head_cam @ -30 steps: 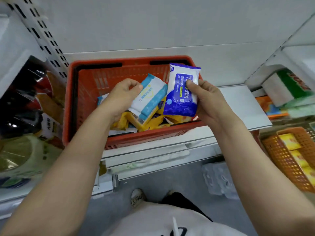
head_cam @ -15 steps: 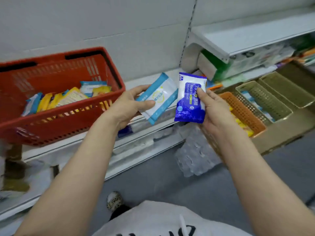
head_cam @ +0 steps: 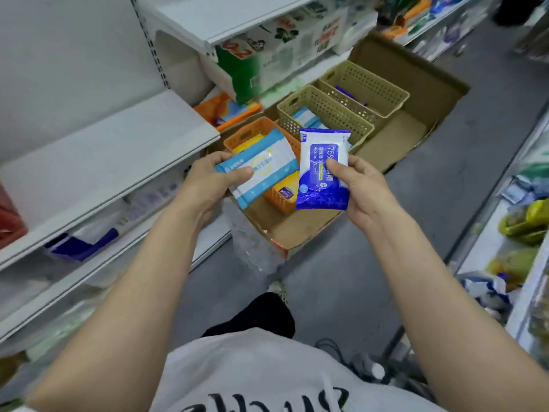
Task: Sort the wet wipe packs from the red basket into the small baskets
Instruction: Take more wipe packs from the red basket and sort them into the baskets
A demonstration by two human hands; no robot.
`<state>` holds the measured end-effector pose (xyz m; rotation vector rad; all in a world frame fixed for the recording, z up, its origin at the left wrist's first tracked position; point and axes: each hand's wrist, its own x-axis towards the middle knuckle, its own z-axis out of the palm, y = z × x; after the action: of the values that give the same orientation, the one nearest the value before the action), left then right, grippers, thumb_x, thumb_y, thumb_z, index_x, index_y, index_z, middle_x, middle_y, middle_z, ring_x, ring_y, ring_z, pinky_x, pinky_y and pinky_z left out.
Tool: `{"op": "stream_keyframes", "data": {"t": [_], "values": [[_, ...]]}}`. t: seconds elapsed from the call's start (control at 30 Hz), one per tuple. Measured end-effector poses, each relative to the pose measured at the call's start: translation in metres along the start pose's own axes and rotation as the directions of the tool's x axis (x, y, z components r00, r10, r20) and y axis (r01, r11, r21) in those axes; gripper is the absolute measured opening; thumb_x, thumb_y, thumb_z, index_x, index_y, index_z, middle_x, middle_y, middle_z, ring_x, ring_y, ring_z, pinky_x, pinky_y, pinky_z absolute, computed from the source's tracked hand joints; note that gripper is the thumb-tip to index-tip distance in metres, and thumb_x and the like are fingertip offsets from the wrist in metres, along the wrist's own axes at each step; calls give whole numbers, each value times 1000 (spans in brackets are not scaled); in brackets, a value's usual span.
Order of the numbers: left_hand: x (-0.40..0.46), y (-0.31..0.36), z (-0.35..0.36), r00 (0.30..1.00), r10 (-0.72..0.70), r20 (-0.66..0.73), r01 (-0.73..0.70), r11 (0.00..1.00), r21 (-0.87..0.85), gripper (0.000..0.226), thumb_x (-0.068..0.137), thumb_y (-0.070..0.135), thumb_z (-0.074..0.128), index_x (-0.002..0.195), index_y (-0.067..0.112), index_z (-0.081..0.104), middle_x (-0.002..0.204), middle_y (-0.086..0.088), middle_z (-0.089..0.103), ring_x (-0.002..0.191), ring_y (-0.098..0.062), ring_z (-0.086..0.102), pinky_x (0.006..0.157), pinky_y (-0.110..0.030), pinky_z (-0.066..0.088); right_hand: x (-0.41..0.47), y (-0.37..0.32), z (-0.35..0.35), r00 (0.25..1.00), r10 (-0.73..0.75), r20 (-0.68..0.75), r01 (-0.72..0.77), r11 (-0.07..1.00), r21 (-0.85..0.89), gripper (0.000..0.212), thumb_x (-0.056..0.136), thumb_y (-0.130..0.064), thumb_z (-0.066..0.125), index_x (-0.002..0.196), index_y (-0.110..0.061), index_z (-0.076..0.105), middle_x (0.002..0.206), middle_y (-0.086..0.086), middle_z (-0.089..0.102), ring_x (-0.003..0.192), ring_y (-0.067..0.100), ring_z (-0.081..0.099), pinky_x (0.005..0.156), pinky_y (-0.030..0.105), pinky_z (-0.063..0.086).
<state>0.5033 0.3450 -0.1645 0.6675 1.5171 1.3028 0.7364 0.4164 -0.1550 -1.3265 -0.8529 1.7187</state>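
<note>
Both arms outstretched over orange basket [head_cam: 252, 135]: left hand [head_cam: 208, 182] grip pinches light-blue pack [head_cam: 261, 168], right hand [head_cam: 362, 188] pinches dark-blue pack [head_cam: 322, 185].

left hand [head_cam: 208, 179] grips a light blue pack [head_cam: 261, 166], right hand [head_cam: 361, 188] pinches a dark blue pack [head_cam: 322, 176], orange basket [head_cam: 252, 133] right behind them

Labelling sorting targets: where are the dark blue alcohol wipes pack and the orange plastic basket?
dark blue alcohol wipes pack [head_cam: 322, 185]: head view, lower front face.
orange plastic basket [head_cam: 246, 135]: head view, far rim.
</note>
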Motion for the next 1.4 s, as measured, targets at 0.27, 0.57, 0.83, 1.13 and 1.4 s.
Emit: {"op": "stream_keyframes", "data": {"t": [0.27, 0.57, 0.83, 1.13, 1.4], "values": [[120, -6, 120, 998, -59, 4, 60, 995, -75, 22, 78, 4, 77, 91, 14, 63, 92, -7, 74, 77, -18, 71, 70, -30, 59, 118, -72, -61, 997, 37, -67, -44, 994, -98, 27, 79, -11, 80, 100, -11, 62, 90, 8, 77, 78, 23, 75, 59, 32, 59], [217, 6, 214, 984, -144, -107, 132, 985, -111, 39, 80, 8, 76, 116, 0, 64, 107, -11, 73, 90, -21, 72, 75, -32, 59, 248, -141, -108, 994, 107, -27, -110, 981, -158, 26, 82, -11, 78, 102, -11, 61, 100, 11, 76, 87, 27, 74, 69, 36, 62], [305, 5, 274, 893, -191, -408, 122, 975, -188, 36, 80, 13, 78, 114, 5, 67, 103, -6, 74, 90, -19, 73, 75, -31, 59, 430, -208, -119, 981, 94, 167, -24, 924, -382, 19, 82, -10, 79, 94, -12, 64, 86, 7, 76, 75, 23, 75, 64, 37, 61], [360, 9, 332, 685, -382, -620, 155, 908, -389, 32, 78, 20, 82, 105, 12, 70, 97, -4, 76, 86, -21, 74, 72, -35, 59, 623, -233, -108, 914, 145, 378, 234, 574, -785, 32, 74, -23, 86, 99, -14, 68, 99, 6, 74, 85, 19, 73, 75, 35, 60], [385, 1, 336, 610, -440, -660, 194, 890, -414, 29, 78, 22, 82, 103, 14, 71, 93, 0, 77, 85, -19, 74, 73, -36, 60, 688, -173, -88, 666, 495, 559, 669, -64, -740, 40, 74, -30, 86, 109, -16, 73, 115, 4, 66, 94, 16, 59, 83, 25, 43]]}}
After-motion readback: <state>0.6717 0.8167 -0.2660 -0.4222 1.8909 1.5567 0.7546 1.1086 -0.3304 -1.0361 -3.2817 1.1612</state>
